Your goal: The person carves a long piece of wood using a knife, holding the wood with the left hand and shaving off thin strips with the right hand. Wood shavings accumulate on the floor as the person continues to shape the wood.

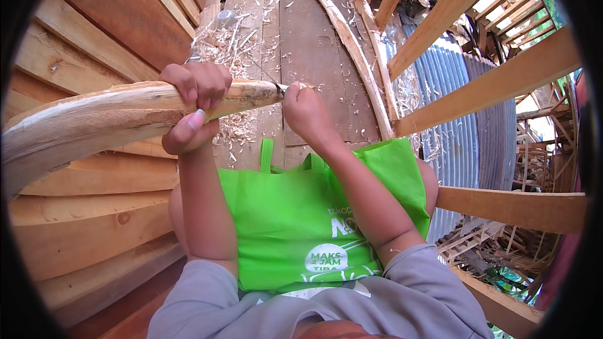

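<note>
A long, pale, peeled wooden pole [94, 113] reaches in from the left and narrows toward the middle. My left hand [198, 81] is closed round it, fingers over the top and thumb below. Just past the pole's tip, my right hand [306, 110] makes a fist. From that fist a thin dark tool [271, 78] sticks out against the end of the pole; its grip is hidden and its kind is unclear. Across my lap lies a bright green bag [270, 213], under both forearms.
Wood shavings [235, 125] litter the plank floor [304, 44]. Two peeled poles [348, 41] lie farther off at the right. Stacked boards [94, 169] rise close on my left. Wooden rails [496, 85] and corrugated metal sheets [449, 138] stand to the right.
</note>
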Motion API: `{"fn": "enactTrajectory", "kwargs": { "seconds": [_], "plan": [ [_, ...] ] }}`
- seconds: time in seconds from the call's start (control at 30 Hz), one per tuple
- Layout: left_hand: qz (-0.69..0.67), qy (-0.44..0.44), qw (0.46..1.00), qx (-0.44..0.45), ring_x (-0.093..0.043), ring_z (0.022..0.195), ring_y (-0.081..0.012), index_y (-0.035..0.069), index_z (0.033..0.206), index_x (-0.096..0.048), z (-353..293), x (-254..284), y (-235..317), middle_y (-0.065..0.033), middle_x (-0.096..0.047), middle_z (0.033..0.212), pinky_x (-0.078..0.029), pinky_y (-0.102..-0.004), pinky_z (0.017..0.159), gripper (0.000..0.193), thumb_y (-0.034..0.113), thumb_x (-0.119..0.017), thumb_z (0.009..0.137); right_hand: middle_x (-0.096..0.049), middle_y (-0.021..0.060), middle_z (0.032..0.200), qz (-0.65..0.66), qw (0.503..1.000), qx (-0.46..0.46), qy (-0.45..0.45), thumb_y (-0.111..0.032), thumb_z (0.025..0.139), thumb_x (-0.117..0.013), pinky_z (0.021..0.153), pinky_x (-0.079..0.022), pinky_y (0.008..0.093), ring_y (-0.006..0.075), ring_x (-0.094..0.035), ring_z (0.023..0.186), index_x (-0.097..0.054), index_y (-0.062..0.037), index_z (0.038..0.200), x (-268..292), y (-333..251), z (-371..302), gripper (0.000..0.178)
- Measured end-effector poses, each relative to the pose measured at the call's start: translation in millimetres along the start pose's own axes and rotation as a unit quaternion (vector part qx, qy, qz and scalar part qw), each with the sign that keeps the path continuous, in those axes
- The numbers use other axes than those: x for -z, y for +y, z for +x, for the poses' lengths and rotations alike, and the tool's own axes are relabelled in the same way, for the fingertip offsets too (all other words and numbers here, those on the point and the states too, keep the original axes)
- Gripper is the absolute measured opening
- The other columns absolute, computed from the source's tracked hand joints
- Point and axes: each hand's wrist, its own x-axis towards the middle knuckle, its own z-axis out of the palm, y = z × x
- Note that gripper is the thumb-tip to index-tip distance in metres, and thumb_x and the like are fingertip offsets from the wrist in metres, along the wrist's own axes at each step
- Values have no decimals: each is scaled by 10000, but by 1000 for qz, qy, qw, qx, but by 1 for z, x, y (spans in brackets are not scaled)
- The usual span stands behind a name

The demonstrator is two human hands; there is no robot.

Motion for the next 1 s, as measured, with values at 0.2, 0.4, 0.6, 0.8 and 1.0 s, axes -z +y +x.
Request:
{"fn": "enactTrajectory", "kwargs": {
  "seconds": [0.2,0.4,0.6,0.8,1.0],
  "plan": [
    [20,8,1000,1,-373,665,-134,133,858,-382,3,-6,-1,3,-373,717,-302,-309,686,279,138,-514,612,-656,323,985,-36,999,-20,-1,-339,998,-282,890,-471,560,503,-623,962,-669,72,969,4,17,11,565],
    [9,20,1000,-2,-369,657,-133,134,853,-382,2,-6,1,4,-371,712,-302,-309,677,273,143,-523,619,-667,310,928,-38,999,-1,2,-350,1002,-284,851,-486,554,501,-631,928,-680,68,925,11,-10,-8,581],
    [10,20,1000,2,-371,653,-131,135,844,-378,-1,-8,1,6,-366,708,-307,-312,678,268,139,-515,614,-629,374,893,1,999,-34,42,-359,995,-301,865,-458,574,543,-609,903,-655,112,856,-2,31,12,605],
    [7,8,1000,4,-372,658,-131,132,844,-379,2,-6,0,6,-366,711,-305,-309,686,269,124,-504,606,-632,371,892,14,999,-35,29,-371,995,-296,888,-455,564,540,-611,913,-654,109,838,-10,39,19,619],
    [12,17,1000,-5,-367,658,-126,132,856,-380,0,-7,-1,4,-367,710,-303,-309,681,275,137,-527,624,-623,380,869,20,999,-5,38,-361,999,-291,880,-450,569,551,-603,912,-637,126,807,-4,6,-1,627]
  ]
}}
